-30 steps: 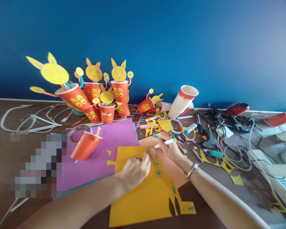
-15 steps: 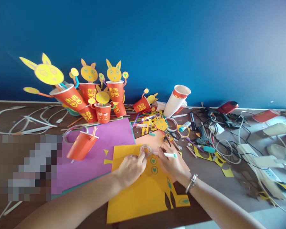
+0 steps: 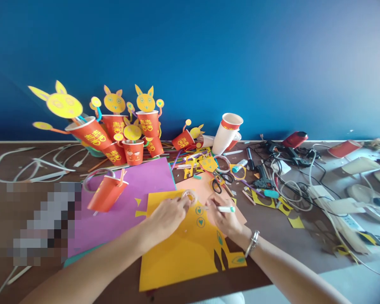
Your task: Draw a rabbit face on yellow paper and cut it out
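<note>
From my remote seat I see the left hand (image 3: 166, 217) resting on the yellow sheet (image 3: 183, 257), its fingers drawn together with the tips on a small tape ring (image 3: 190, 195) that lies flat at the sheet's top edge; whether they pinch it or only press it down, I cannot tell. The right hand (image 3: 222, 218) is closed around a white marker (image 3: 225, 208) with a teal cap (the cap end points to the right), just beside two small drawn heart circles (image 3: 200, 216) on the same sheet. A bracelet (image 3: 252, 243) sits on that wrist. The yellow sheet overlaps a purple sheet (image 3: 139, 185) on its left, where an orange cup (image 3: 107, 194) lies tipped over. Farther back, against the blue wall, stands a cluster of bunny cups (image 3: 114, 126), and to their right a leaning stack of white cups (image 3: 225, 134). Scissors (image 3: 220, 182) lie just beyond the marker, and a tangle of cables (image 3: 291, 185) spreads across the table's right side.
</note>
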The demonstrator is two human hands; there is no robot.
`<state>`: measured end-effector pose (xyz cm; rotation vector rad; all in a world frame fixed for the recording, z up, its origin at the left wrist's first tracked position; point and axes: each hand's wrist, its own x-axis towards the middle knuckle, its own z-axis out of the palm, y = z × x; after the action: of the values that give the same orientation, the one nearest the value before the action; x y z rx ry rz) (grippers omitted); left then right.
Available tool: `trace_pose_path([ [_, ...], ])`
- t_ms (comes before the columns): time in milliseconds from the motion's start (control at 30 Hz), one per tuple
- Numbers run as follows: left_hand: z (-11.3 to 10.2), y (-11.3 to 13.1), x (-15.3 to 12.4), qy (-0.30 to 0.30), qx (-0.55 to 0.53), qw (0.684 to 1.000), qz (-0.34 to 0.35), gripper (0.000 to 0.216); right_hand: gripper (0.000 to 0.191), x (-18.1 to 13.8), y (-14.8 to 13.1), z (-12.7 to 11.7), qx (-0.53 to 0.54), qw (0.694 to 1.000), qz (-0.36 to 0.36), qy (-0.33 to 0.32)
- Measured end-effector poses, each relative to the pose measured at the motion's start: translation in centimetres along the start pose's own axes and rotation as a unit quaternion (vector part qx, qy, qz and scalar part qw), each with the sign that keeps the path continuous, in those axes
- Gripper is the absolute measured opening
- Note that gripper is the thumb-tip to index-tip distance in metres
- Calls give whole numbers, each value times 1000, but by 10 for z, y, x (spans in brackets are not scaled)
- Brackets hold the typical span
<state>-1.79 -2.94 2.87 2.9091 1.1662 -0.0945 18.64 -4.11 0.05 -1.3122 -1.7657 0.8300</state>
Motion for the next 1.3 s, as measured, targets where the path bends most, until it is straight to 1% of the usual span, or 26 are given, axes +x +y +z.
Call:
trace_pose_path([
  [100, -7, -1, 2, 10, -52, 999, 9, 35, 12, -1, -4, -4, -52, 993, -105, 14],
  [133, -9, -1, 3, 13, -61, 998, 10, 35, 13, 1, -6, -4, -67, 989, -134, 14],
  [167, -9, -1, 4, 17, -64, 998, 11, 34, 19, 3, -8, -4, -82, 984, -155, 5],
  [300, -5, -1, 4, 36, -58, 998, 12, 32, 39, 18, -14, 6, -142, 966, -200, -78],
  [367, -1, -4, 3, 58, -70, 996, 12, 33, 42, 23, -15, 12, -165, 962, -195, -98],
  [400, 1, -6, 3, 71, -84, 994, 11, 36, 42, 24, -15, 14, -170, 962, -187, -101],
  [467, 2, -11, 5, 80, -121, 989, 15, 39, 40, 25, -13, 16, -173, 965, -171, -97],
  [567, -1, -22, 11, 53, -177, 983, 21, 33, 42, 23, -9, 18, -174, 968, -166, -71],
  [667, -10, -31, 22, 15, -225, 974, -15, 25, 45, 22, -9, 18, -167, 970, -171, -52],
  [733, -17, -35, 30, -7, -247, 969, -17, 29, 45, 22, -10, 19, -167, 970, -172, -47],
  [800, -24, -37, 36, -21, -262, 964, -23, 39, 45, 22, -12, 20, -178, 968, -172, -39],
  [867, -29, -37, 41, -37, -269, 962, -21, 39, 47, 22, -12, 20, -193, 965, -174, -36],
  [933, -30, -36, 43, -43, -268, 962, -10, 37, 48, 21, -11, 21, -199, 964, -173, -36],
  [1000, -30, -32, 44, -40, -254, 966, -16, 34, 49, 19, -8, 22, -193, 966, -170, -36],
  [1133, -27, -21, 48, -36, -197, 977, -75, 36, 50, 18, -1, 25, -178, 971, -161, -22],
  [1300, -36, -3, 54, -64, -110, 983, -129, 22, 57, 18, 5, 28, -171, 973, -158, 0],
])
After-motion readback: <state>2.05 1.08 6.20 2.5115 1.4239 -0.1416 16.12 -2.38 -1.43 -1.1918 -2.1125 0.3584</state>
